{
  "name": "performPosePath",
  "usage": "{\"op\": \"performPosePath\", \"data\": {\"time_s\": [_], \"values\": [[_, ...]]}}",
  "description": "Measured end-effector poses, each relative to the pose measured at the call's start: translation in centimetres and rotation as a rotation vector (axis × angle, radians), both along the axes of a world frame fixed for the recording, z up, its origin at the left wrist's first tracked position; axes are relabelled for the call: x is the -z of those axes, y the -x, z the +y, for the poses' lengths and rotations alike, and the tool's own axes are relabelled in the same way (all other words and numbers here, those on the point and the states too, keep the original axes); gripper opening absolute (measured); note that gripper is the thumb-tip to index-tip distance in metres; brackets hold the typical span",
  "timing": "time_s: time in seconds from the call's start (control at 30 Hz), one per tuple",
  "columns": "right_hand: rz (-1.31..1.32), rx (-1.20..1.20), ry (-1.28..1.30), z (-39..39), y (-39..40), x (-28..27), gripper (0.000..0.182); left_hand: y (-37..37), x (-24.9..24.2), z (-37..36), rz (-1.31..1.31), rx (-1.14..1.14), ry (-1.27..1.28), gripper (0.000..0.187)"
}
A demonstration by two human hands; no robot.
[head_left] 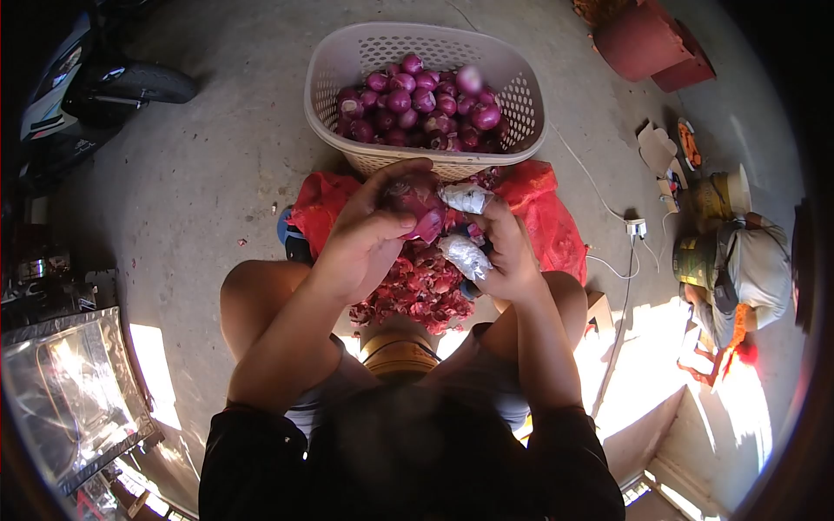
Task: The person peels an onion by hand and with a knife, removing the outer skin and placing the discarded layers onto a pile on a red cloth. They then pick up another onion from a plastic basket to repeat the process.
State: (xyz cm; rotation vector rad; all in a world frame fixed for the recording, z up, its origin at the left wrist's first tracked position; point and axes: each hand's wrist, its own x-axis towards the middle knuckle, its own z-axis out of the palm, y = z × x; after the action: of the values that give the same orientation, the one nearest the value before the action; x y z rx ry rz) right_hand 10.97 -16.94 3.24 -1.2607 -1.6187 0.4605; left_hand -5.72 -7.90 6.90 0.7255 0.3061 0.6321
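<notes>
My left hand (360, 239) is wrapped round a red onion (417, 201) with some loose skin on it. Close on its right is my right hand (502, 247), whose thumb and a finger are covered in silvery wrapping (466, 257). Between those fingertips shows a small dark purple bit, too small to name. Below both hands lies a heap of red onion skins (417, 291), with a red mesh sack (547, 221) spread around it. Beyond them stands a beige perforated basket (347, 143) holding several purple onions (400, 100).
A motorcycle wheel (152, 82) is at the upper left. Red containers (638, 43), a cardboard box (658, 149) and a white plug on cables (636, 227) are to the right. Another person (756, 269) is at the far right.
</notes>
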Motion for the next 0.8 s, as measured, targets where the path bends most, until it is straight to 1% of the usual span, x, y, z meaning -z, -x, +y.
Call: {"op": "performPosePath", "data": {"time_s": [0.1,0.2,0.3,0.4,0.5,0.53,0.6,0.67,0.7,0.73,0.8], "values": [[0.017,-0.003,-0.042,0.3,0.1,0.3,0.055,0.0,-0.2,-0.1,0.001,0.003,0.017,0.061],[0.022,-0.021,0.041,0.3,0.2,-1.2,0.051,0.0,0.0,0.0,0.024,-0.006,0.007,0.061],[0.057,-0.017,0.009,0.6,0.7,-2.2,0.048,0.1,0.1,-0.1,0.034,0.004,-0.001,0.061],[0.065,-0.01,-0.008,0.5,0.6,-1.5,0.044,0.0,0.1,-0.1,0.04,-0.007,0.003,0.062],[0.35,0.005,-0.043,0.5,0.9,-1.2,0.04,0.1,-0.1,0.1,0.014,-0.01,0.007,0.062],[0.452,-0.047,-0.027,0.4,0.6,-1.4,0.039,0.1,-0.2,0.2,0.023,-0.031,-0.005,0.061],[0.538,-0.061,-0.041,0.3,0.2,-1.5,0.043,0.2,-0.4,0.4,0.042,-0.076,-0.028,0.059],[0.413,-0.015,0.097,-0.4,0.2,-2.6,0.046,0.3,-0.2,0.6,0.062,-0.135,-0.096,0.057],[0.26,0.028,0.197,-0.5,0.1,-3.1,0.049,0.3,-0.1,0.7,0.073,-0.164,-0.131,0.057],[0.098,0.059,0.291,-0.6,-0.1,-3.7,0.051,0.3,-0.1,0.7,0.09,-0.2,-0.214,0.058],[-0.411,0.162,0.535,-0.7,-0.5,-4.1,0.057,0.3,-0.3,0.7,0.127,-0.267,-0.376,0.06]]}}
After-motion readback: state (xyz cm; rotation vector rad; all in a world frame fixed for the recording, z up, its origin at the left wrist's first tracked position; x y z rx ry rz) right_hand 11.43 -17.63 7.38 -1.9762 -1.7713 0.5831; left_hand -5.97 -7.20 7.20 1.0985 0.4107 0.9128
